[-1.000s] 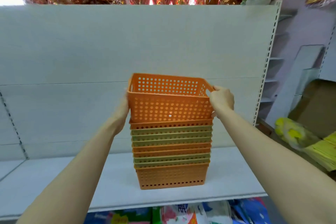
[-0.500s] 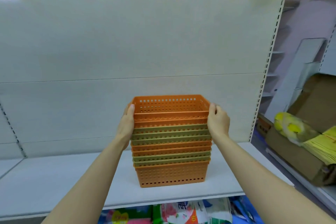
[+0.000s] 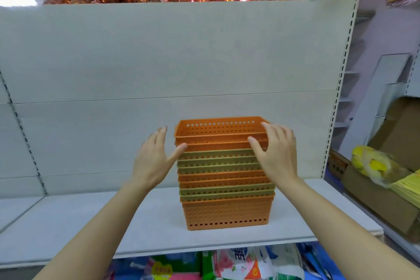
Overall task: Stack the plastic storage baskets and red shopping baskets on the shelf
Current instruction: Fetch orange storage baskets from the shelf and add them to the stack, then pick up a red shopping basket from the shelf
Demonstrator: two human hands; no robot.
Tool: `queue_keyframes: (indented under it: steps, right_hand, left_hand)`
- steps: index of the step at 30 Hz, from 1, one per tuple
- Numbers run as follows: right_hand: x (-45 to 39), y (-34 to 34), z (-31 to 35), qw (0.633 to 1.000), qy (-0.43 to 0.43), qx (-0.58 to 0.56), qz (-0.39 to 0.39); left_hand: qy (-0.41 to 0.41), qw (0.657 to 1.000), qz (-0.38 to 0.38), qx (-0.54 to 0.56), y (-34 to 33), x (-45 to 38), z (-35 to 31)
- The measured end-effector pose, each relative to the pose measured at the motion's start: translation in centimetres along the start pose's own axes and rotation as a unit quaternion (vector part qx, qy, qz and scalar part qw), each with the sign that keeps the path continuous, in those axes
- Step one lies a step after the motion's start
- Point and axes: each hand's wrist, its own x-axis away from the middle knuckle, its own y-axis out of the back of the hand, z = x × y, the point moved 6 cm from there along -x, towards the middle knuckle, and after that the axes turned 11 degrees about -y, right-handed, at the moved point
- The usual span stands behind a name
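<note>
Orange and green baskets (image 3: 223, 173) are found nested in one upright stack on the white shelf (image 3: 141, 229), against the back panel. Left hand (image 3: 152, 159) is held beside the stack's left side, fingers spread, gripping nothing. Right hand (image 3: 277, 152) is held at the right side, fingers spread; contact with the stack cannot be told.

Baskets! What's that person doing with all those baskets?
A person is stacking plastic baskets on a white shelf in a shop. The stack is orange and green, with an orange basket nested on top. Both hands are open with fingers spread: the left hand beside the stack, the right hand in front of its right edge. Neither is gripping a basket. No red shopping baskets show.
</note>
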Motion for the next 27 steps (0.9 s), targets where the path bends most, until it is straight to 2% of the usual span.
queue_keyframes:
  steps: [4,9,19,22,27]
  right_hand:
    - [4.5,0.4,4.3,0.995,0.095,-0.018,0.021]
    - [11.1,0.0,8.5,0.986,0.131,-0.065,0.080]
    - [29.5,-5.1,14.6,0.949,0.191,-0.102,0.230]
    - [34.8,-7.3,17.5,0.932,0.199,-0.084,0.291]
    - [43.9,-11.3,24.5,0.907,0.222,-0.086,0.347]
  left_hand:
    - [-0.090,0.982,-0.006,-0.163,3.6,4.3,-0.9]
    - [-0.119,0.963,0.000,-0.241,7.3,11.9,-0.9]
    - [0.047,0.947,0.101,-0.300,7.3,33.1,8.0]
    - [0.093,0.941,0.114,-0.304,8.5,38.6,11.7]
    - [0.171,0.925,0.119,-0.317,12.2,47.4,19.2]
